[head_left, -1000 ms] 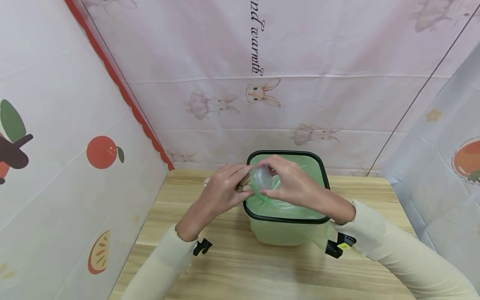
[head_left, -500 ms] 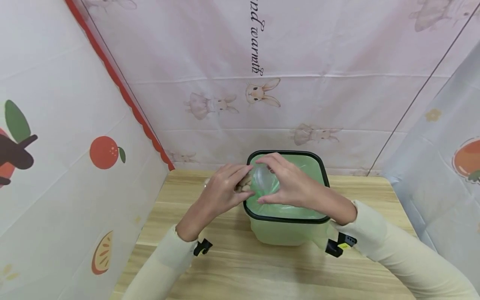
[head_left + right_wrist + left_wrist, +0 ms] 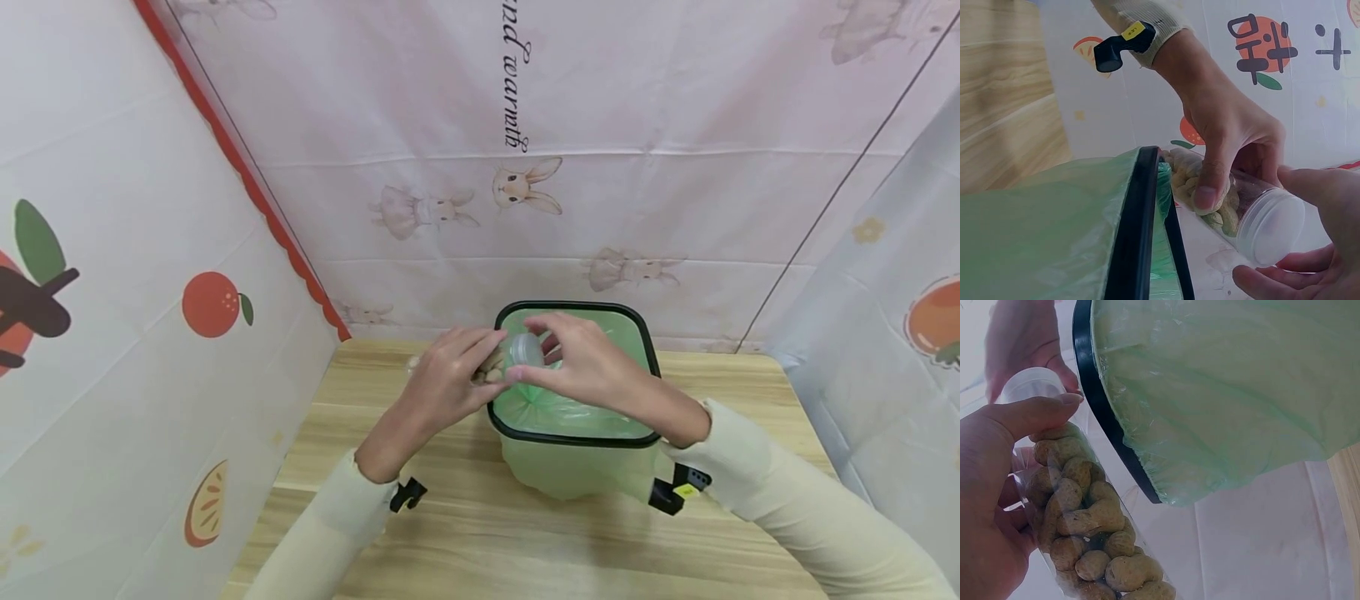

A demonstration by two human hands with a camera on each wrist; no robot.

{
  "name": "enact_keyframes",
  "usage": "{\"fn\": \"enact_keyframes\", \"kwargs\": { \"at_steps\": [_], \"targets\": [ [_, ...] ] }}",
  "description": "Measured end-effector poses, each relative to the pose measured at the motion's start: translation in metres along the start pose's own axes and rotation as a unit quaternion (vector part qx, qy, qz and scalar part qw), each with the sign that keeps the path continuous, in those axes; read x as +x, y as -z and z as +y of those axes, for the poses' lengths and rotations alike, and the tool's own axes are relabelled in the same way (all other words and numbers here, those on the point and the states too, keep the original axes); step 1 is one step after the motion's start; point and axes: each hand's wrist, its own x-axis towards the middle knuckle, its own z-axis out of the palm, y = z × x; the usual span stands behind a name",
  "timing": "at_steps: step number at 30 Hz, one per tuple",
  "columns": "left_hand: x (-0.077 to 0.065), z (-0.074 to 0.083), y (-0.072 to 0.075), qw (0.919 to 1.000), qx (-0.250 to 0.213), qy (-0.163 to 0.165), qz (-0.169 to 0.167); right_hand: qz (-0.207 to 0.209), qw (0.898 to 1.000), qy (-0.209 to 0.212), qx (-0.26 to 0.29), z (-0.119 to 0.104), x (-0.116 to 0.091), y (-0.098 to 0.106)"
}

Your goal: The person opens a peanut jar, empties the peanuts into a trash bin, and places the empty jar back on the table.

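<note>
**We are finding the left hand (image 3: 442, 375) and right hand (image 3: 592, 362) at a clear bottle (image 3: 1249, 190)**

A rabbit-printed backdrop (image 3: 450, 117) is filling the top of the head view, and we are seeing a wooden tabletop (image 3: 480, 550) spreading across the bottom. A dark-rimmed bin (image 3: 570, 440) is standing just right of centre, and a green liner (image 3: 607, 327) is covering it inside and out. Near the middle, the left hand is gripping the bottle; to its right, the right hand is reaching over the bin, its fingers curving about the whitish cap (image 3: 1277, 230). We cannot tell whether they are pinching it. In the left wrist view, the bottle is slanting through the lower left, beside the bin. The cap is sitting on its end, right of centre in the right wrist view. Peanuts (image 3: 1088, 519) are packing the bottle.
</note>
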Motion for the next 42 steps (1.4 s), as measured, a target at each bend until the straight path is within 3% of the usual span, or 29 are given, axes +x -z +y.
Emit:
{"fn": "enact_keyframes", "kwargs": {
  "at_steps": [9,24,34,42],
  "targets": [
    [-0.0003,0.0012,-0.0005,1.0,0.006,-0.007,0.003,0.011,1.0,0.03,0.001,0.0022,-0.002,-0.001],
    [-0.0015,0.0029,0.0024,0.9999,-0.011,0.002,-0.002,0.029,0.991,0.125,-0.038,0.0048,-0.0033,-0.002],
    [-0.0021,0.0025,0.0018,0.9999,-0.015,0.005,-0.004,0.02,0.987,0.147,-0.069,0.0043,-0.005,-0.0025],
    [-0.0014,0.003,0.0015,0.9999,-0.015,0.007,-0.005,0.023,0.988,0.14,-0.056,0.0049,-0.0046,-0.0025]
  ]
}}
